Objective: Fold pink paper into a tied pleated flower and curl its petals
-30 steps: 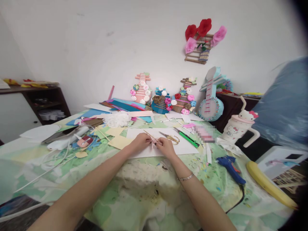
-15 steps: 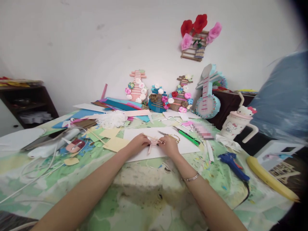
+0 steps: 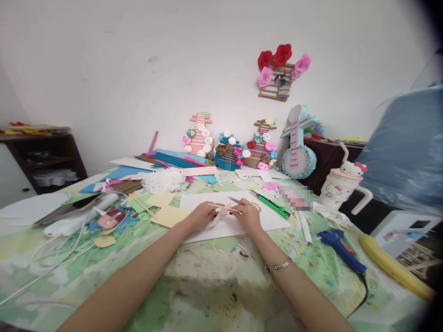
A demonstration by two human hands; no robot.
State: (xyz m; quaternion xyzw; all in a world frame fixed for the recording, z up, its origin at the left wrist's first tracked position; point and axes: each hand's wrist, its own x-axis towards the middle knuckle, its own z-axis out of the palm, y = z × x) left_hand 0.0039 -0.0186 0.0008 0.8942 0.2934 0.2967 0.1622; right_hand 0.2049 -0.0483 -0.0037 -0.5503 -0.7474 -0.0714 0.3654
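Observation:
Both my hands rest on a white sheet (image 3: 273,219) at the middle of the table. My left hand (image 3: 202,215) and my right hand (image 3: 248,216) pinch a thin wooden stick (image 3: 224,208) between them, fingers closed. A small pale pink paper strip (image 3: 217,218) hangs under the stick, touching the sheet. A silver bangle (image 3: 278,265) sits on my right wrist. Gold-handled scissors (image 3: 242,202) lie just behind my right hand, partly hidden by it.
A green cutter (image 3: 275,206) and a blue glue gun (image 3: 341,248) lie to the right, a yellow tube (image 3: 394,266) beyond. A white cat-shaped cup (image 3: 337,186) stands at right. Paper guitars (image 3: 228,151) line the wall. Coloured paper scraps (image 3: 162,203) and a white cable (image 3: 51,258) lie left.
The stick has swung to lie level between my two hands, and the pink strip has dropped a little. The camera tilted down slightly.

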